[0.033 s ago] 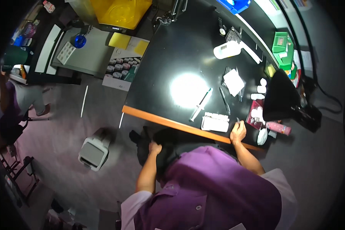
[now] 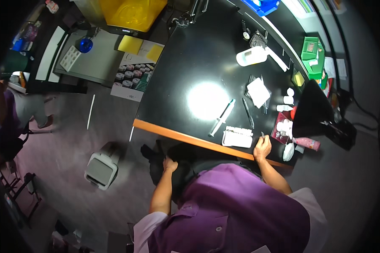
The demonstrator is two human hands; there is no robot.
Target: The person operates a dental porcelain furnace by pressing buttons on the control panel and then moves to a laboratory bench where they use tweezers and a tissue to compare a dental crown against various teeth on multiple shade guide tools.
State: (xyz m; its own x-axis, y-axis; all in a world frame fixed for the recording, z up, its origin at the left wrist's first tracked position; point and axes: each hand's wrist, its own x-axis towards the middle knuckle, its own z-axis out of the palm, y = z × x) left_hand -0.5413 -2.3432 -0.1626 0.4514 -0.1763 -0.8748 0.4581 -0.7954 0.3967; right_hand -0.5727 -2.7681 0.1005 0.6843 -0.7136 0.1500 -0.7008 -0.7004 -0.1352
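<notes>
At the table's front edge, my right hand [image 2: 262, 148] is closed round a thin pointed metal tool [image 2: 263, 135], mostly hidden in the fingers. It is just right of a white box with rows of small pieces [image 2: 237, 137]. My left hand [image 2: 169, 164] is low in front of my body, over dark cloth, fingers curled; what they hold, if anything, is hidden. A syringe [image 2: 222, 118] with a teal tip lies left of the white box, and a black pen [image 2: 248, 114] lies behind it. A white pad [image 2: 259, 92] sits on dark flat pieces farther back.
A black lamp head [image 2: 312, 111] hangs over the table's right side, beside a pink tray [image 2: 278, 126] with white containers and a pink tube [image 2: 307, 143]. A white bottle [image 2: 252, 56] lies farther back. A grey bin [image 2: 101, 170] stands on the floor; another person [image 2: 19, 107] sits far left.
The view has shifted very slightly. My hands and the things on the table stay where they were.
</notes>
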